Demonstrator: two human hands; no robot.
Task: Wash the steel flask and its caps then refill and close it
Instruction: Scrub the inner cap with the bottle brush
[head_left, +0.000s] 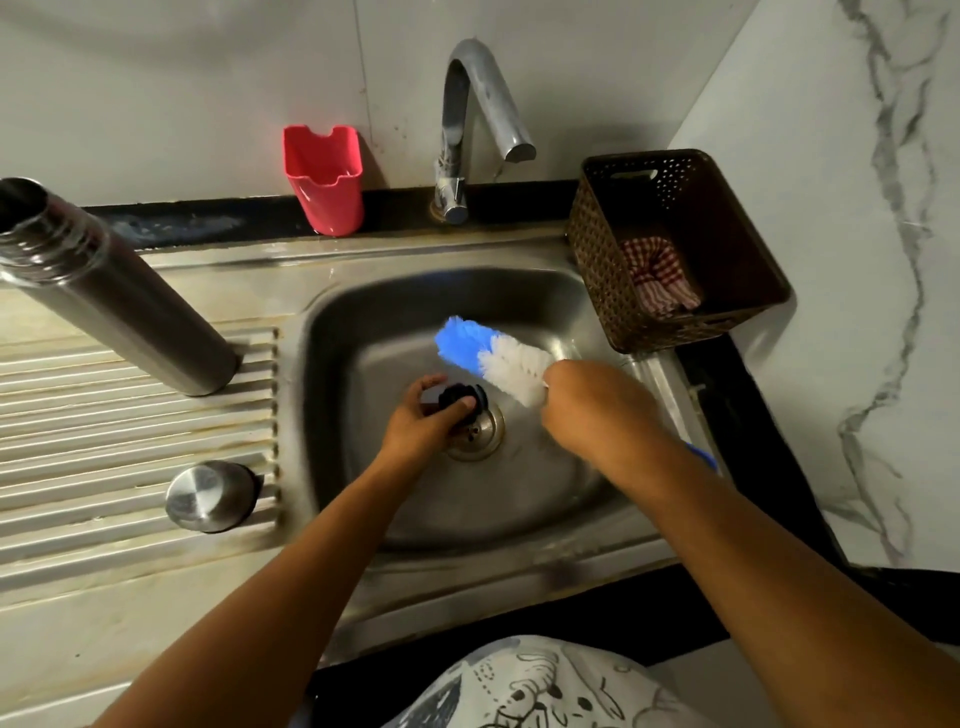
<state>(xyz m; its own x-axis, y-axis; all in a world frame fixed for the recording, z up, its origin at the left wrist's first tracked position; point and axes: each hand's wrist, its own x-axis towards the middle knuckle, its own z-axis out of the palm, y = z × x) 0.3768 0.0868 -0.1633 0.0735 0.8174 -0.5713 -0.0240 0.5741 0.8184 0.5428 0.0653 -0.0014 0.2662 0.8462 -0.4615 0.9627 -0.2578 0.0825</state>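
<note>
while bent over a steel sink below pale tiles, reaches both forearms into it. pinches the black inner cap above the drain with curled fingers of the left hand. grips the bottle brush in the closed right hand, bristles beside that cap. shows the steel flask upright, uncapped, on the ribbed drainboard, outer cap nearby.

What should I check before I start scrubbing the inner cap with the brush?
1. Left hand grips black cap over the sink: ok.
2. Right hand holds brush, bristles free: ok.
3. Bristles touching the cap: not ok, apart.
4. Water running from tap: not ok, none visible.
5. Flask upright and open on the drainboard: ok.
6. Soap on the brush: cannot tell.
</note>
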